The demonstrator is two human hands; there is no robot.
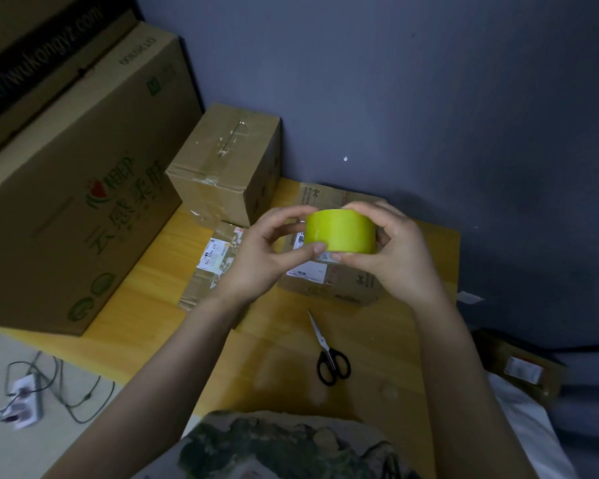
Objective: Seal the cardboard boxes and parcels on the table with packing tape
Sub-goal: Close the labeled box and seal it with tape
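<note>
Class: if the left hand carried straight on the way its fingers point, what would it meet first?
The left hand would meet the tape roll at once: its thumb touches it now. The right hand grips the far side.

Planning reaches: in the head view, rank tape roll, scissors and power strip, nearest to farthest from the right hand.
1. Tape roll, gripped by the right hand.
2. Scissors, on the table below it.
3. Power strip, far left, off the table.

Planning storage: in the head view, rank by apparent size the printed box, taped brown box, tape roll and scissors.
1. printed box
2. taped brown box
3. tape roll and scissors: look alike; roll is nearer the camera.
</note>
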